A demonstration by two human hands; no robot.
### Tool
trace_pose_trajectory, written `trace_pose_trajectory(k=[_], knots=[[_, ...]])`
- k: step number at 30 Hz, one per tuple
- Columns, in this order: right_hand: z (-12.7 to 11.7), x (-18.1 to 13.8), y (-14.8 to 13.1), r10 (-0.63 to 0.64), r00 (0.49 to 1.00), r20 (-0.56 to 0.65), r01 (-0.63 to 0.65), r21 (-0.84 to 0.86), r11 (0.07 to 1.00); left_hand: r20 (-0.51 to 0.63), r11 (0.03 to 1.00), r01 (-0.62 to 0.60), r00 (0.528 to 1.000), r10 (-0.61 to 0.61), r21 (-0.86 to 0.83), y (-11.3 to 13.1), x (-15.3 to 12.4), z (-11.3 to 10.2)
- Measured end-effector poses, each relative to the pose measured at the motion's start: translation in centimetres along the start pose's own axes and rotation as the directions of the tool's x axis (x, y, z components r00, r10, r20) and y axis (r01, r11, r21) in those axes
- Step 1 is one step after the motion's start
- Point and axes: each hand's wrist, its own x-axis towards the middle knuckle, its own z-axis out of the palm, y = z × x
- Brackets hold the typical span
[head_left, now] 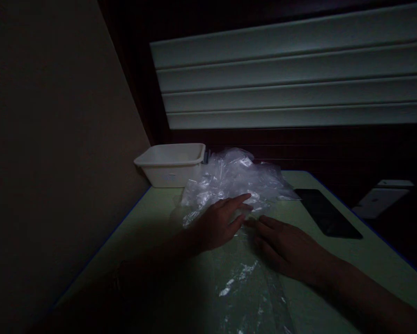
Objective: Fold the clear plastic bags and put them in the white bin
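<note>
Two bare hands are held low over a pale green, blue-edged bench in dim light. A clear, glossy, thin plastic sheet is laid flat between the forearms, running from the near edge of the view up to the fingers; whether it is a bag cannot be told. In the left hand, the grip is loosely spread, with the thumb parted from the pointing finger, and nothing is visibly pinched. The right hand is set low, palm down, just beside the sheet's far part; whether its grip is pinching the film is hidden by shadow. Such a low placing is perhaps chosen because light film slides and creases easily.

Just beyond the fingers, a crumpled heap of clear plastic is piled, apparently to be kept within reach. Beside it, a white rectangular plastic tub is stood upright at the far left corner, and a flat black rectangular device is laid to the right, probably so that the middle is left free.
</note>
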Motion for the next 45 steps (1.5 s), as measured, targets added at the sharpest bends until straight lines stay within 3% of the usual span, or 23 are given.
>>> trace_pose_trajectory(k=[13,16,21,24,30,35,42,45], knots=[[0.5,1.0,-0.8,0.033,0.999,-0.013,-0.034,-0.124,0.992,0.015,0.998,-0.042,0.999,0.043,-0.042,0.0,0.0,-0.1],[0.5,1.0,-0.7,0.038,0.999,-0.018,-0.040,-0.103,0.994,0.010,0.998,-0.021,1.000,0.022,-0.061,0.0,0.0,0.1],[0.4,0.7,-0.4,0.035,0.999,-0.035,-0.036,-0.030,0.999,-0.104,1.000,0.019,0.994,-0.017,0.016,-0.2,-0.1,0.1],[0.2,0.3,-0.2,0.031,0.998,-0.057,-0.029,0.038,0.999,-0.098,0.998,0.043,0.994,-0.039,0.043,-0.3,-0.5,0.1],[-0.7,-0.6,-0.2,0.063,0.996,-0.058,-0.050,0.207,0.977,-0.052,0.996,0.081,0.995,-0.079,0.025,0.0,-1.2,0.3],[-1.3,-0.9,-0.1,0.097,0.994,-0.056,-0.074,0.324,0.943,0.060,0.995,0.095,0.994,-0.093,-0.036,0.6,-1.7,0.1],[-1.5,-1.0,-0.1,0.069,0.997,-0.042,-0.048,0.376,0.925,0.229,0.956,0.161,0.968,-0.105,-0.243,0.7,-2.1,-0.3],[-1.6,-1.2,-0.2,0.073,0.996,-0.042,-0.051,0.389,0.920,0.245,0.923,0.191,0.963,-0.111,-0.334,0.9,-2.2,-0.5]])
